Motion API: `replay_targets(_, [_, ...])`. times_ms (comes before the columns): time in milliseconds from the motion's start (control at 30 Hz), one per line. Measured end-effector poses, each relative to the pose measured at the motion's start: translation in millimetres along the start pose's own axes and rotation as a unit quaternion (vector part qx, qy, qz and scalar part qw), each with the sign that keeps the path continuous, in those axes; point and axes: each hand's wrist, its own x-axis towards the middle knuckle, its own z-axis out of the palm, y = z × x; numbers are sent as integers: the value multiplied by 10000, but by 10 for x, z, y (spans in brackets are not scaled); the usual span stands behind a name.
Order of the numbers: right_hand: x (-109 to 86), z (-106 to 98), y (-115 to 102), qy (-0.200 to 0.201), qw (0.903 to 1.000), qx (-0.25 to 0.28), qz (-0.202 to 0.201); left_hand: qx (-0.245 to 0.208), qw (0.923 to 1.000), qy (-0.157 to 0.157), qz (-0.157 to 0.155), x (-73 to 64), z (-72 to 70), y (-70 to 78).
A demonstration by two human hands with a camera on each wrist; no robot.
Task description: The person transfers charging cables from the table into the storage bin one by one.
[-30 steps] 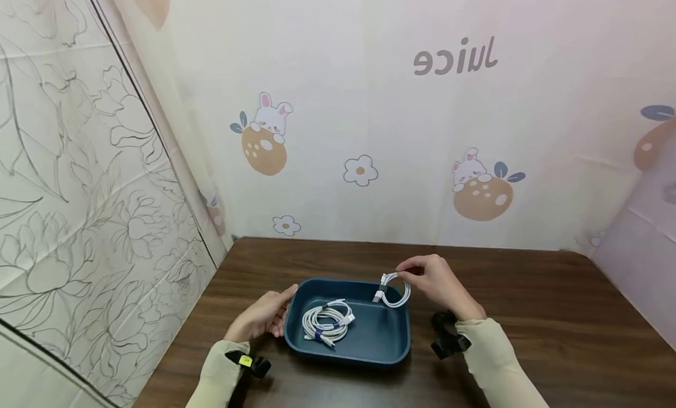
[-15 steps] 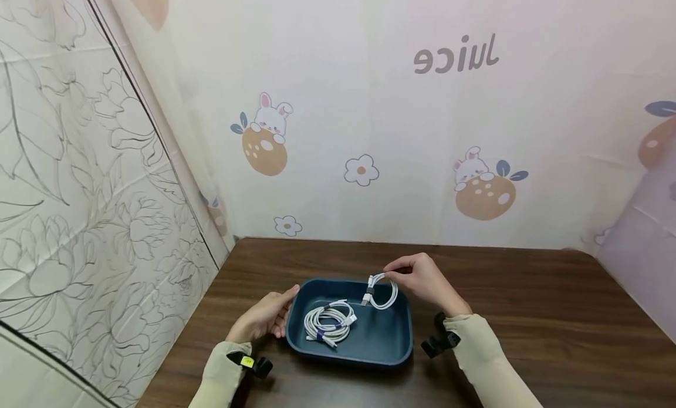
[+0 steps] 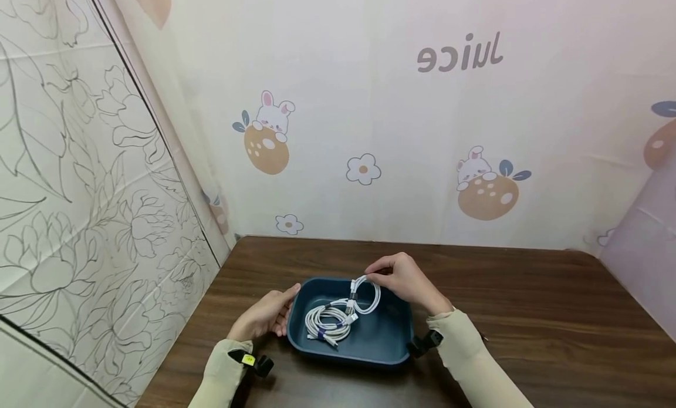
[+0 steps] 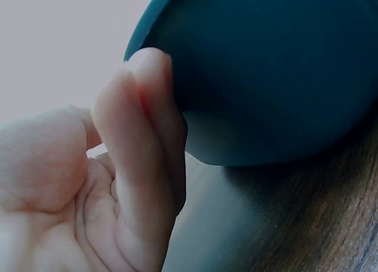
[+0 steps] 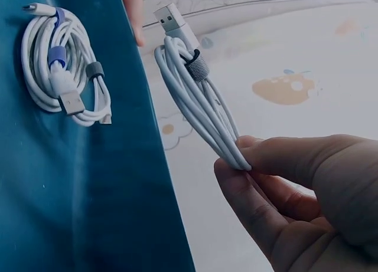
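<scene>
In the head view, my right hand [image 3: 406,280] pinches a coiled white USB cable [image 5: 188,104] between thumb and fingertips, above the back part of a dark blue tray [image 3: 377,340]. A dark grey strap binds this coil, and its metal plug points up and away in the right wrist view. Coiled white charging cables [image 3: 326,326] lie in the tray's left half, tied with purple and dark grey straps. At the tray's left end my left hand [image 3: 266,314] grips the wall, thumb at the rim, fingers curled against the outside.
The tray stands on a brown wood-grain table [image 3: 528,314]. Behind it hangs a pale curtain [image 3: 317,132] printed with rabbits and fruit, and at the left a flower-patterned sheet [image 3: 105,191] hangs close by.
My right hand has moved left with the coiled USB cable, from the tray's back right corner to just beside the lying coils. The left hand stays on the tray's left end.
</scene>
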Motion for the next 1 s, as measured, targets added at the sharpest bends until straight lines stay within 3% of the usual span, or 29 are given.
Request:
replay_targets(400, [107, 98, -108, -184, 9997, 6, -169, -16, 10000, 4, -28, 11, -4, 4])
replay_targets(767, [186, 309, -121, -472, 9982, 50, -367, -3, 10000, -28, -7, 3, 4, 7])
replay_targets(1000, [222, 427, -109, -966, 9939, -45, -530, 6, 10000, -21, 36, -5, 9, 24])
